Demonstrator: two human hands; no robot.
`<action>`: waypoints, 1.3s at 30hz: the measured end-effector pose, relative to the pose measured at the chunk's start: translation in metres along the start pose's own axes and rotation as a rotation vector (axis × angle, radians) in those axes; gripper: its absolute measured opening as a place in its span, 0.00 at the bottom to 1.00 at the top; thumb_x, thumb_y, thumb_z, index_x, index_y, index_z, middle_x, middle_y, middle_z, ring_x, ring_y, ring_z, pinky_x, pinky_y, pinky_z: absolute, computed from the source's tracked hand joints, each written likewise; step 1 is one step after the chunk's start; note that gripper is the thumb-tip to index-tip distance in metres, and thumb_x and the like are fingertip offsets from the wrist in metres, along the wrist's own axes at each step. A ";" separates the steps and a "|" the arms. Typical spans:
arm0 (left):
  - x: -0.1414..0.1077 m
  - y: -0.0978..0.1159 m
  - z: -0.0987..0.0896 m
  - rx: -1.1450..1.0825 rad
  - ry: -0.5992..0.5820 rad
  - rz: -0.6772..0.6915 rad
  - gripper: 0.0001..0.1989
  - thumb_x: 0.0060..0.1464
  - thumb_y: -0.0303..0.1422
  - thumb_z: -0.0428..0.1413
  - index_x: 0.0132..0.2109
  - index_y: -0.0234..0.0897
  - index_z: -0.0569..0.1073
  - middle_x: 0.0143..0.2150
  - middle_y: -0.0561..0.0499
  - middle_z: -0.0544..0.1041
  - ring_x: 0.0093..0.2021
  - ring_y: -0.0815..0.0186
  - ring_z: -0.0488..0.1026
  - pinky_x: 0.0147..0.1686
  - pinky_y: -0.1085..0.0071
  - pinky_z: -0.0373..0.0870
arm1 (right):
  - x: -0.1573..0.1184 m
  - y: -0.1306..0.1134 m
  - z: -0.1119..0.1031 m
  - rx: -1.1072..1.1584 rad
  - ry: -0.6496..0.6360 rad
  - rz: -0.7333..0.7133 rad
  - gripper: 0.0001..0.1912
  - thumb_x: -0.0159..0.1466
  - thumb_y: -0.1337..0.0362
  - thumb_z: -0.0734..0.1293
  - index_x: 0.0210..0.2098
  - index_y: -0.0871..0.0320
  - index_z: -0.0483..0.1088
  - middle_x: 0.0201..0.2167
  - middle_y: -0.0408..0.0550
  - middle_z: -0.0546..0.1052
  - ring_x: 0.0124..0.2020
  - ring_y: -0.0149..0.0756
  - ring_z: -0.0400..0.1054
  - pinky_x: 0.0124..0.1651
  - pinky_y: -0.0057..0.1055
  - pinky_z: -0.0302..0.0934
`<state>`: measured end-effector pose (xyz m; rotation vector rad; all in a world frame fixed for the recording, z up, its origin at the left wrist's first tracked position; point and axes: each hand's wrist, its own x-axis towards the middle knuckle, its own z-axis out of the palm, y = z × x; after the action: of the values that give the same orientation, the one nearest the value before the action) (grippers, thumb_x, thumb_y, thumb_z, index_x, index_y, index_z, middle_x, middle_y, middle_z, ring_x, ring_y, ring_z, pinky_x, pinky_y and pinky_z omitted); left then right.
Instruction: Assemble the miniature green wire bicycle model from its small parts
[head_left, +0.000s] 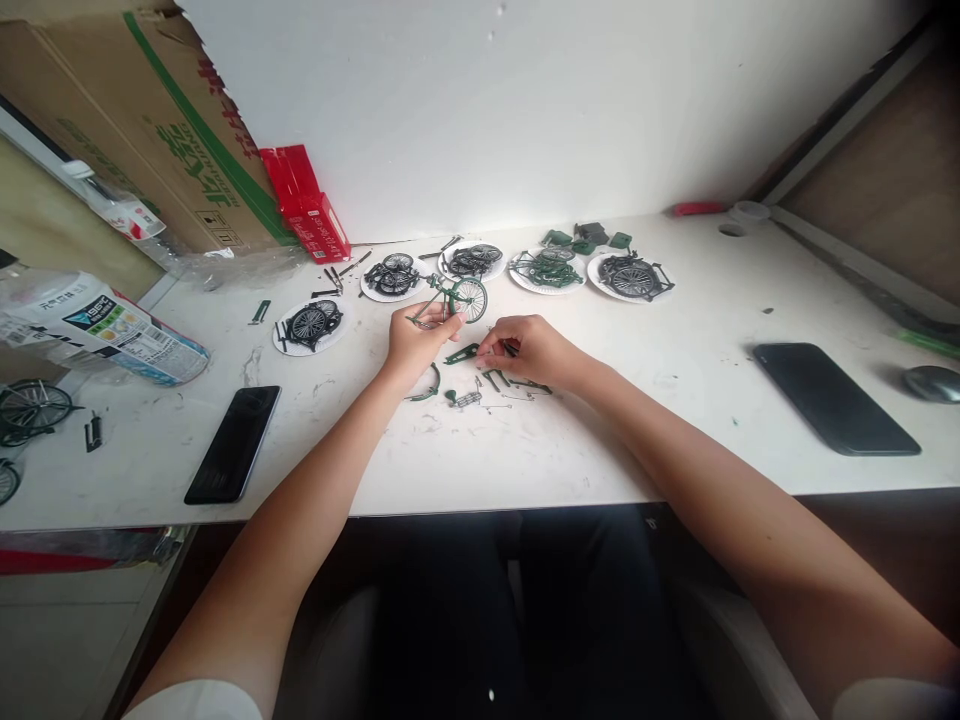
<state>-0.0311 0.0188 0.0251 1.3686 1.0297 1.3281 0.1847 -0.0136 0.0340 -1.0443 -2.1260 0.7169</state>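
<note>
Five white plates on the bench, count them, five! Two hands in play, left hand and right hand; one green model bicycle held up. One mouse, one red box, and loose green parts too jumbled to number!

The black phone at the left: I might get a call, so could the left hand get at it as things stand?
Probably yes, though the left hand holds a small green bicycle it would likely set down first; nothing lies on the black phone, and nothing seems to block the way.
</note>
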 end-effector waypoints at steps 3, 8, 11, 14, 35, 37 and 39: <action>-0.001 0.003 0.000 0.008 0.005 -0.007 0.19 0.44 0.42 0.75 0.37 0.33 0.83 0.38 0.44 0.84 0.31 0.67 0.77 0.33 0.69 0.77 | 0.000 -0.001 0.000 -0.001 0.005 -0.005 0.13 0.64 0.52 0.78 0.37 0.56 0.84 0.28 0.47 0.77 0.28 0.34 0.64 0.35 0.35 0.57; 0.000 0.002 -0.001 0.015 0.008 0.006 0.20 0.44 0.43 0.76 0.38 0.33 0.83 0.38 0.44 0.85 0.31 0.66 0.78 0.33 0.68 0.77 | 0.000 -0.002 -0.001 0.045 -0.024 -0.052 0.15 0.63 0.47 0.79 0.35 0.53 0.85 0.30 0.48 0.78 0.32 0.38 0.67 0.38 0.37 0.60; 0.000 0.001 -0.001 0.006 0.013 0.011 0.21 0.44 0.44 0.76 0.38 0.33 0.83 0.39 0.43 0.85 0.32 0.65 0.78 0.33 0.68 0.78 | -0.001 -0.003 -0.002 0.056 -0.070 -0.077 0.16 0.60 0.46 0.81 0.36 0.50 0.87 0.31 0.49 0.79 0.37 0.42 0.69 0.40 0.37 0.60; 0.001 0.000 -0.001 0.010 0.009 0.009 0.20 0.45 0.43 0.76 0.38 0.33 0.83 0.40 0.43 0.85 0.32 0.66 0.78 0.33 0.68 0.78 | -0.002 -0.004 -0.004 0.022 -0.130 -0.057 0.16 0.58 0.47 0.82 0.40 0.49 0.88 0.30 0.48 0.78 0.36 0.41 0.68 0.39 0.37 0.59; 0.001 -0.002 -0.002 0.019 -0.004 -0.005 0.17 0.47 0.41 0.75 0.38 0.33 0.84 0.38 0.45 0.85 0.28 0.68 0.78 0.33 0.70 0.77 | -0.002 -0.004 0.002 -0.043 -0.277 -0.086 0.14 0.72 0.55 0.70 0.41 0.58 0.84 0.36 0.51 0.83 0.31 0.36 0.68 0.37 0.34 0.58; 0.001 -0.004 -0.003 0.013 -0.010 -0.006 0.17 0.46 0.41 0.75 0.39 0.33 0.84 0.38 0.45 0.85 0.29 0.67 0.78 0.33 0.70 0.77 | -0.002 -0.004 0.004 -0.078 -0.197 -0.105 0.15 0.73 0.54 0.69 0.39 0.59 0.82 0.33 0.50 0.80 0.29 0.35 0.66 0.37 0.34 0.58; 0.001 -0.005 -0.003 0.004 -0.017 -0.002 0.18 0.46 0.41 0.75 0.39 0.33 0.84 0.39 0.45 0.85 0.31 0.67 0.79 0.34 0.69 0.78 | -0.002 -0.006 0.006 -0.094 -0.094 -0.097 0.16 0.74 0.53 0.68 0.39 0.59 0.80 0.30 0.48 0.78 0.28 0.35 0.64 0.36 0.34 0.57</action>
<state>-0.0337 0.0210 0.0202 1.3800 1.0225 1.3114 0.1786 -0.0193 0.0340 -0.9648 -2.2934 0.6363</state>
